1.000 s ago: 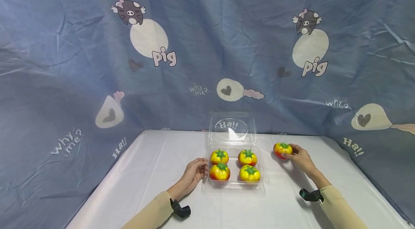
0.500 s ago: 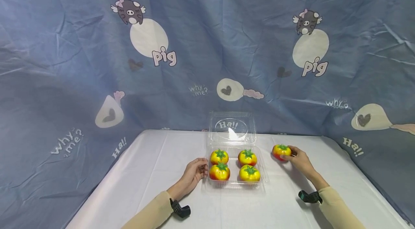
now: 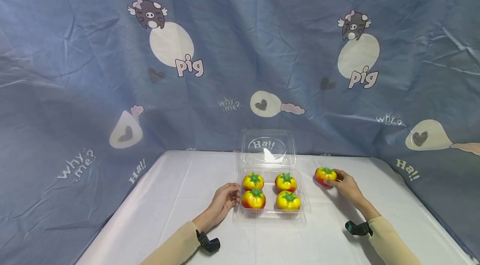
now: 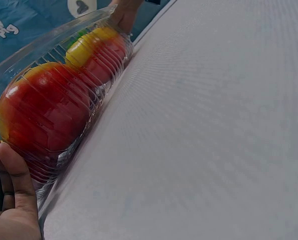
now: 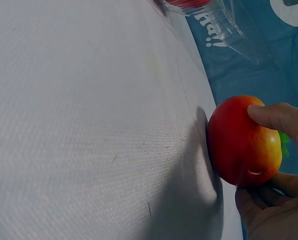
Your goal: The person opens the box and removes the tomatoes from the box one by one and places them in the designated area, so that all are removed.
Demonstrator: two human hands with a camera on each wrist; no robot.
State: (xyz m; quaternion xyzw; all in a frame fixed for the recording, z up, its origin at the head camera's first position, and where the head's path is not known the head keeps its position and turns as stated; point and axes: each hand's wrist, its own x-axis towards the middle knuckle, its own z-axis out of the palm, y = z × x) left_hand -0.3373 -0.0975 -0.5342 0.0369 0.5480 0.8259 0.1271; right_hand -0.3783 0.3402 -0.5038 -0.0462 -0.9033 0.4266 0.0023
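A clear plastic clamshell box (image 3: 305, 198) stands on the table with its lid (image 3: 285, 148) raised at the back. Inside it sit several red-and-yellow tomatoes with green leafy tops, such as the front left tomato (image 3: 253, 200) and the back right tomato (image 3: 286, 183). Against the box's left wall rest the fingers of my left hand (image 3: 223, 202); in the left wrist view the fingers (image 4: 16, 167) lie along the ribbed plastic. Right of the box, my right hand (image 3: 347, 186) grips another tomato (image 3: 324, 176) between thumb and fingers. In the right wrist view this tomato (image 5: 241, 142) is at the white cloth's edge.
White cloth covers the table (image 3: 202, 173). A blue curtain (image 3: 225, 48) with pig prints hangs close behind it. A strip of cloth separates the box from the gripped tomato.
Over the first half second my right hand shifted slightly left and toward me with the tomato; since then it has barely moved. My left hand stays at the box's side.
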